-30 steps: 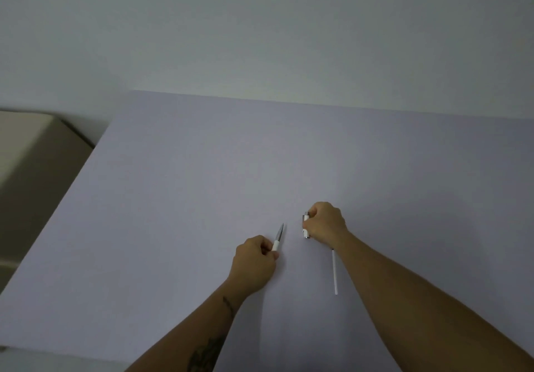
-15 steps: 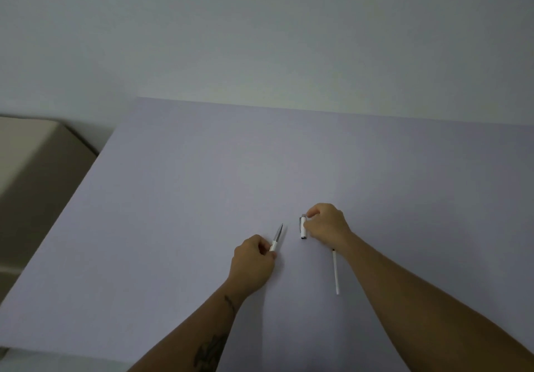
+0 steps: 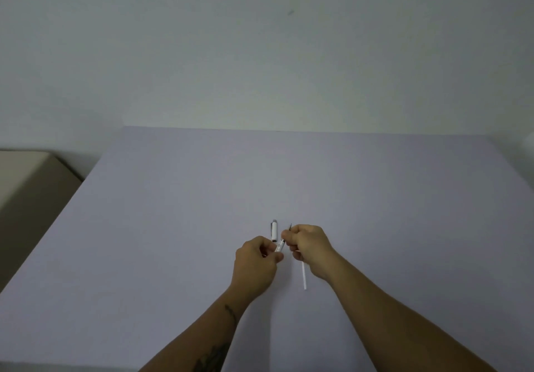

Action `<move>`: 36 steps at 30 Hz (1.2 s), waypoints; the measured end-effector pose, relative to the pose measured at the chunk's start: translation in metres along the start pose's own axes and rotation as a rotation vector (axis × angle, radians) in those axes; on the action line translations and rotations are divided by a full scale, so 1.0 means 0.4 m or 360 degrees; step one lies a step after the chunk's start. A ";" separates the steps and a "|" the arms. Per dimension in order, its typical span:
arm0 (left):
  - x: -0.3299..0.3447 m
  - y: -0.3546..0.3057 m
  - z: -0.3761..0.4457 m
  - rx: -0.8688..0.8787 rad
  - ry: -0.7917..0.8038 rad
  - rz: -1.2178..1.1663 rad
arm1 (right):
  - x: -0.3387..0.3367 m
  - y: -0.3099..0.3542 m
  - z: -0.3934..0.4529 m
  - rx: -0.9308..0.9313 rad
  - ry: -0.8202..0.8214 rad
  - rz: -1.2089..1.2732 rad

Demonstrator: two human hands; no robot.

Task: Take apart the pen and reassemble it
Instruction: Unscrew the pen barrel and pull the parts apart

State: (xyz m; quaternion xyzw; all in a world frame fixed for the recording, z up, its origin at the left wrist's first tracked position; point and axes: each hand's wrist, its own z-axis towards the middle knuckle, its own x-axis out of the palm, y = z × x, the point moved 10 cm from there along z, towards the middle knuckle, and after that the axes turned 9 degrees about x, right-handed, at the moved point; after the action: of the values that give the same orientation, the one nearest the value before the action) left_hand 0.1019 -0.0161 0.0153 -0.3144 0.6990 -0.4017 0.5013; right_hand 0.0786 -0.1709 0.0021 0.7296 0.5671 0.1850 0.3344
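The pen is in pieces on a pale lilac table. My left hand pinches the short white pen body at its near end. My right hand is closed around the body's front end, and the dark pointed tip sticks out above its fingers. The white pen cap with a grey end lies by itself on the table, just beyond my left hand. A thin white refill tube lies on the table below my right hand, its upper end hidden by that hand.
A plain pale wall rises behind the table's far edge. A beige piece of furniture stands to the left, lower than the table. The table's left edge runs diagonally toward me.
My right hand let go of the cap, which now lies on the table, and moved to the tip of the pen body held by my left hand. The refill tube has not moved.
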 end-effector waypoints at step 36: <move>-0.114 0.000 -0.029 0.0050 0.0214 -0.0087 | 0.102 0.062 -0.103 -0.0173 0.0151 -0.0310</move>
State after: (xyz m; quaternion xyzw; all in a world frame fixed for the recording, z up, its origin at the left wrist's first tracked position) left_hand 0.1044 0.0253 0.0378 -0.2978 0.7158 -0.4463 0.4470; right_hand 0.0812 -0.1238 0.0440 0.6424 0.6396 0.2165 0.3625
